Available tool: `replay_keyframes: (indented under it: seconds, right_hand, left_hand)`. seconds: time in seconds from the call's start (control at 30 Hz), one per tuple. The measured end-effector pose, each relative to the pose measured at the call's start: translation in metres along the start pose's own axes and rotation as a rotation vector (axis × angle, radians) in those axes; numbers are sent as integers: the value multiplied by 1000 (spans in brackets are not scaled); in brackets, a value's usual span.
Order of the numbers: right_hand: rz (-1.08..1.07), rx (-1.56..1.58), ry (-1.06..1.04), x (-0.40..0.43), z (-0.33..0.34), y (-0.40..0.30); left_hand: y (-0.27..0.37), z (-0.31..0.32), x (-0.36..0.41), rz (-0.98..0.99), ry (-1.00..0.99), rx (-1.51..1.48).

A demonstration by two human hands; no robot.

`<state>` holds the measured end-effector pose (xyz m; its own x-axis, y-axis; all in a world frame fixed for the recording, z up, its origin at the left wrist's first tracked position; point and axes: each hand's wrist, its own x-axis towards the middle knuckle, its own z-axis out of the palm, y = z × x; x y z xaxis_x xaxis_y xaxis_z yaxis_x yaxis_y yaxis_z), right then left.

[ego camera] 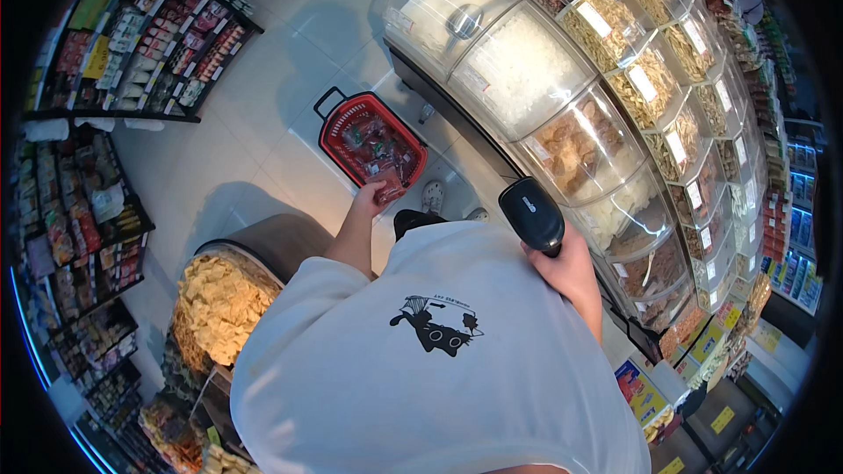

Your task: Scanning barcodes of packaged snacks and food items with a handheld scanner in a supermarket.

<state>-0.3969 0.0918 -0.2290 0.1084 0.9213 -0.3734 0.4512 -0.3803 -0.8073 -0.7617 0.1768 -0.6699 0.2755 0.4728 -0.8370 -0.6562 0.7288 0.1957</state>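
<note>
Low in front of me, my left hand (370, 200) grips a small reddish packet (388, 186) at the near end of a red plastic shopping basket (415, 170). Several clear-wrapped packages (374, 142) with dark red contents lie in the basket, which rests on the floor with its black handle (329, 100) folded outward. My right hand (570, 266) is wrapped around the grip of a black handheld barcode scanner (532, 212). The scanner's head points away from me beside the bulk bins. Most of its handle is hidden by my fingers.
Clear-lidded bulk bins (520, 66) of white and brown foods curve along my right, with tiers of dried goods (642, 85) behind. A round display of yellow chips (227, 303) stands close on my left. Packaged-goods shelves (158, 39) line the far left. Pale tile floor (263, 112) runs between.
</note>
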Motion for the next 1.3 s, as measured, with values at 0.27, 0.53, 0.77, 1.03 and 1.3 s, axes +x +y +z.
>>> replay_keyframes:
  seconds: [0.27,0.53,0.77,1.03,1.3]
  right_hand:
    - [40,26,44,-10,4,-4]
    - [65,37,115,-19,4,4]
    - [32,47,124,-35,-5,17]
    - [41,58,123,-86,-42,79]
    - [-40,200,341,-200,-113,181]
  left_hand:
    - [30,-25,51,-32,360,521]
    - [-5,-54,45,-259,349,1333]
    - [-49,-34,36,-245,273,1481]
    - [-30,-3,45,9,2,2180]
    - [-126,31,45,-54,213,1783]
